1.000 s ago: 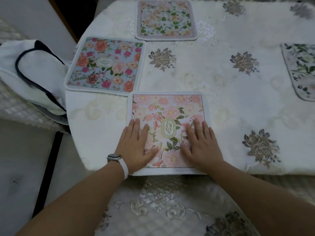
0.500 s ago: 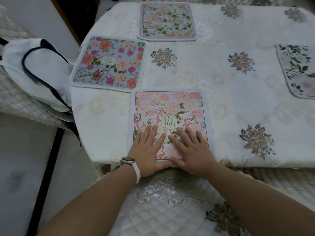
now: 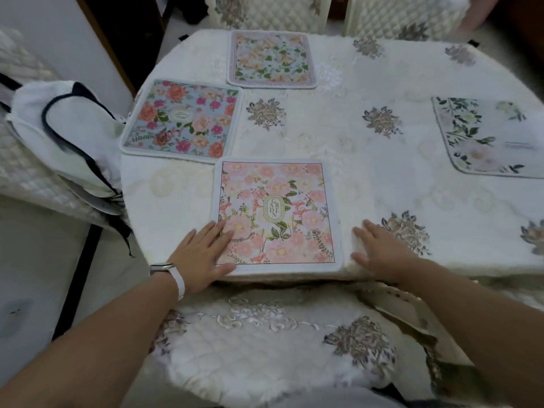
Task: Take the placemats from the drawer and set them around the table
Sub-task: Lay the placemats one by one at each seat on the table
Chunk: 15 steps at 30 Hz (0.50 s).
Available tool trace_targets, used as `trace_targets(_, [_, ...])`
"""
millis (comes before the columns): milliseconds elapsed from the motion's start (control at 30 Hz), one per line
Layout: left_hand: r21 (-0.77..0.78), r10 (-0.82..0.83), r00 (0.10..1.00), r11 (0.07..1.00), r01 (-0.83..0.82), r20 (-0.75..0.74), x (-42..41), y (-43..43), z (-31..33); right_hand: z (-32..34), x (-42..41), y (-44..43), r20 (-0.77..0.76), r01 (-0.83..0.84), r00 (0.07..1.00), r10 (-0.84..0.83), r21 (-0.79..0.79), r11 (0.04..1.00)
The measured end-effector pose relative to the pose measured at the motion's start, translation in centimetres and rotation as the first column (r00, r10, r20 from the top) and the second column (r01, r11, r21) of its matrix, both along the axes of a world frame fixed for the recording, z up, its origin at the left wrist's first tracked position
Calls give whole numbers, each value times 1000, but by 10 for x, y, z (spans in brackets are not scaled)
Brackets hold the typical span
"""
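Nearest, one quilted chair seat (image 3: 265,348) sits below the table (image 3: 382,178) edge. Two hands lie flat. The left hand (image 3: 203,257), fingers straight and slightly spread, presses the near left corner of the pink placemat (image 3: 276,213). The right hand (image 3: 379,251), fingers straight, rests on the table just beside that mat's right edge, holding nothing. Four placemats are laid out: the pink one at the near edge, a blue placemat (image 3: 182,122) beyond it to the left, a leafy placemat (image 3: 488,136) at the right edge, and a pale placemat (image 3: 270,61) at the far edge. One white bag (image 3: 64,134) lies left of the table.
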<state>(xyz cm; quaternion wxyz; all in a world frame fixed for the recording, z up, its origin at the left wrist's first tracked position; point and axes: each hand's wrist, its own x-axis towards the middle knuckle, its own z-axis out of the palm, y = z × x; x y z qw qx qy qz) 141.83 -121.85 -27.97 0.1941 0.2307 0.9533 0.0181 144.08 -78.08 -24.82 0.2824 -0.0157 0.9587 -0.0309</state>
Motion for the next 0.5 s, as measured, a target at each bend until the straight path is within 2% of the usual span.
trace_targets(133, [139, 80, 992, 988, -66, -94, 3, 15, 36, 19, 6, 23, -42, 91, 994, -99, -160, 983])
trace_targets(267, [268, 156, 980, 956, -118, -127, 15, 57, 72, 31, 15, 38, -73, 132, 985, -155, -253, 959])
trace_targets(400, [382, 150, 955, 923, -42, -256, 22, 131, 106, 48, 19, 67, -165, 116, 968, -187, -364, 924])
trace_targets(500, [425, 194, 948, 902, -73, -251, 27, 190, 120, 67, 21, 105, -250, 77, 951, -180, -374, 924])
